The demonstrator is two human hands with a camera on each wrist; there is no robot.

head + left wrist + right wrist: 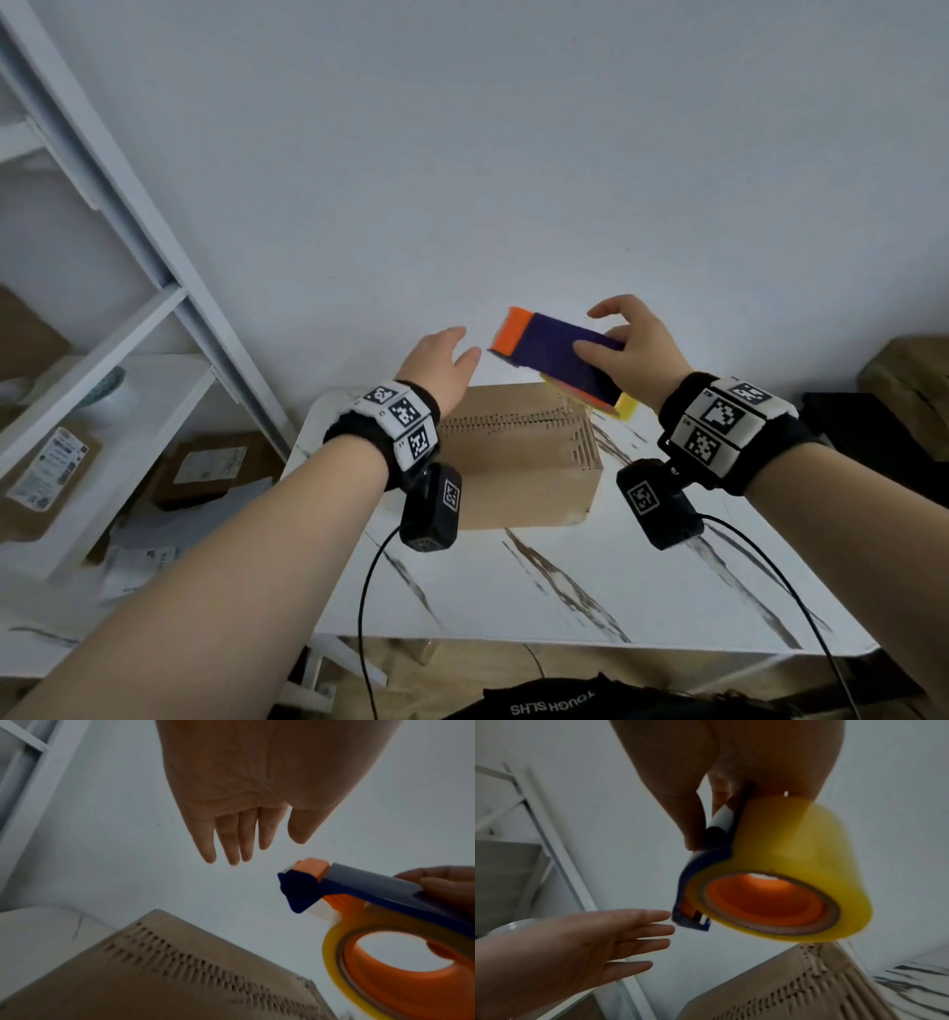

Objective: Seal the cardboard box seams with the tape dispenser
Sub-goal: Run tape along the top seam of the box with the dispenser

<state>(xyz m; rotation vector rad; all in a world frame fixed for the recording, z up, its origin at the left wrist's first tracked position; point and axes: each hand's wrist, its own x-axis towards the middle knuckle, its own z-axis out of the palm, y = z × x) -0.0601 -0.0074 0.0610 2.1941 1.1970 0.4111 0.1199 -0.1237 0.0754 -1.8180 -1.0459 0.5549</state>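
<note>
A brown cardboard box (518, 462) with slotted edges stands on the white marble table (565, 591), also seen from below the hands (180, 973) (795, 990). Above its far right corner my right hand (634, 339) grips a blue and orange tape dispenser (560, 354) (359, 888) carrying a roll of yellow tape (795, 862) (334, 953). My left hand (447, 360) (246, 821) hovers open, fingers straight, a little left of the dispenser's orange cutter end, not touching it. In the right wrist view the left hand (590, 943) stretches toward the dispenser's blade end (690, 919).
A white shelf frame (128, 257) leans at the left, with labelled parcels (205, 473) on its lower levels. A plain white wall stands behind the table. Dark bags (873, 426) lie at the right. Wrist camera cables hang over the table's near edge.
</note>
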